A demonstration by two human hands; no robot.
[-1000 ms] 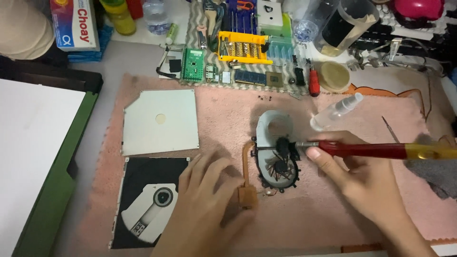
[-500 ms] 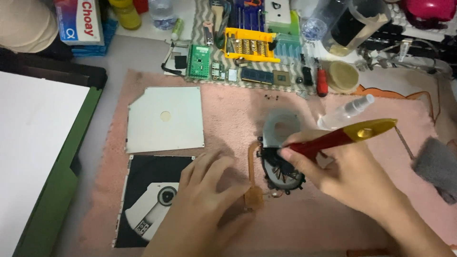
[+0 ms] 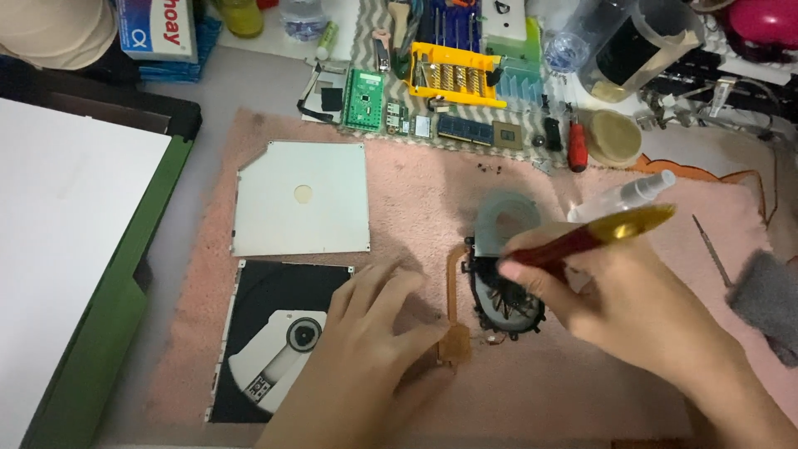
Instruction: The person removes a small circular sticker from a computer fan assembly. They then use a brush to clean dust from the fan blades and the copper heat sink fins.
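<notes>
we see our right hand (image 3: pixel 619 303) closed around a red-handled brush (image 3: pixel 582 239) with a yellow end, gripped like a pen, its bristle end down inside the black cooling fan (image 3: pixel 507 299) on the pink mat (image 3: pixel 399 183). a second ago the brush lay almost flat, its handle running off to the right and the bristles on the fan hub; half a second ago it had tipped up, and now it stands steeper, with the yellow end pointing up and to the right. the bristles themselves are hidden behind our fingers, so we cannot tell exactly which blades they touch. we judge that the brushing has moved from the hub to the upper left part of the blade ring.

our left hand (image 3: pixel 366 333) lies flat and mostly open on the mat, its thumb pressing the copper heat pipe (image 3: pixel 454 312) just beside the fan; it grips nothing, only pins the part down, and it has hardly shifted. the fan sits in the same place on the mat, its grey cover (image 3: pixel 504 214) at the far side.

to the left lie an opened optical drive (image 3: pixel 278 341) and its metal lid (image 3: pixel 301 198), both untouched. a small spray bottle (image 3: pixel 622 196) lies just beyond the brush, and a grey cloth (image 3: pixel 769 299) rests at the right edge.
</notes>
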